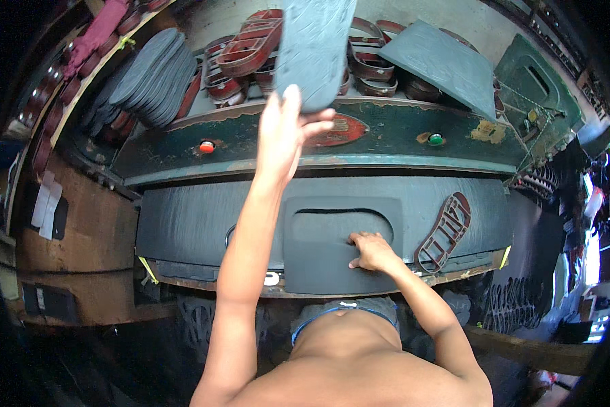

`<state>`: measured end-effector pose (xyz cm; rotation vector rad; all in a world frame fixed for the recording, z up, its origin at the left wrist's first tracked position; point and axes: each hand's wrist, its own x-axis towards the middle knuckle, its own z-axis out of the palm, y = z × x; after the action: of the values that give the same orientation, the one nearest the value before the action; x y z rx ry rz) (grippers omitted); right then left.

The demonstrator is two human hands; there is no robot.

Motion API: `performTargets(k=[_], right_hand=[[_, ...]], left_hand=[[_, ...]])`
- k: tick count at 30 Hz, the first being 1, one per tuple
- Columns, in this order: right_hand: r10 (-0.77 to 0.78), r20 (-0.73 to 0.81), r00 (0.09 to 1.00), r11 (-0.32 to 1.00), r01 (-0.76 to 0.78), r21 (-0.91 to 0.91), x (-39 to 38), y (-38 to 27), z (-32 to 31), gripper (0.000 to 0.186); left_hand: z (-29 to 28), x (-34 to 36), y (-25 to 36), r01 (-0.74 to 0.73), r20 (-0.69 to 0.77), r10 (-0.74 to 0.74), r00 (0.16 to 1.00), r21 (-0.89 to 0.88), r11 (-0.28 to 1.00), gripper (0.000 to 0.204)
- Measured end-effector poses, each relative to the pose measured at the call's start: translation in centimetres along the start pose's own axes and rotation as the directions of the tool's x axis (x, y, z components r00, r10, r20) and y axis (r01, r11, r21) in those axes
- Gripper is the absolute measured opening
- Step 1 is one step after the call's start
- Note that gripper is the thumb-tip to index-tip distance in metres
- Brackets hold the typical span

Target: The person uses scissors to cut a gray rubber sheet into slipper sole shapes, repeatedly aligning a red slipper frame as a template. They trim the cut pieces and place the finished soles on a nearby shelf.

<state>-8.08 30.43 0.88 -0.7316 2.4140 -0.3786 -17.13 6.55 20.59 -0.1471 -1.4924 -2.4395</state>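
My left hand [282, 132] reaches far forward, gripping the near end of a grey sole-shaped foam piece [313, 57] above the back shelf. On the dark work surface [183, 210] in front of me lies a dark grey foam sheet [318, 258] with a long rounded cut-out near its far edge. My right hand [374, 251] rests on this sheet beside the cut-out, thumb and fingers apart. A sole-shaped cutting die [446, 230], a metal outline with reddish-brown cross-bars, lies on the surface right of the sheet.
Behind the surface runs a green machine beam [244, 139] with a red button [207, 146] and a green button [435, 139]. Several red dies [254, 44] and a tilted grey sheet [447, 64] sit beyond it. Grey soles [159, 78] are stacked at left.
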Motion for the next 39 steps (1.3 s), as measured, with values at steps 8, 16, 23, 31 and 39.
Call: performTargets(k=[8,16,23,31,39], right_hand=[[0.056,-0.142,0.988,0.695,0.063,0.716,-6.3,0.7,-1.6,0.032],[0.305,-0.242,0.921,0.562,0.031,0.827,-7.6,2.2,1.4,0.027],[0.334,-0.472,0.816,0.785,0.037,0.619,-10.4,1.0,-0.3,0.031],[0.114,-0.840,0.530,0.973,-0.229,-0.012,-7.5,-3.7,1.4,0.031],[-0.388,-0.378,0.841,0.922,0.344,-0.181,-3.0,-7.4,11.6,0.077]], left_hand=[[-10.6,-8.9,-0.4,0.178,-0.166,-0.113,0.980,0.460,0.870,0.068],[-12.3,-14.0,-15.0,0.216,-0.151,-0.209,0.966,0.031,0.976,0.047],[-10.9,-11.0,-4.8,-0.311,-0.427,0.409,0.806,0.283,0.907,0.051],[-8.1,8.4,11.6,-0.687,-0.083,0.807,0.585,0.479,0.547,0.051],[-0.5,29.3,5.8,-0.364,0.492,0.298,0.818,0.844,-0.394,0.041]])
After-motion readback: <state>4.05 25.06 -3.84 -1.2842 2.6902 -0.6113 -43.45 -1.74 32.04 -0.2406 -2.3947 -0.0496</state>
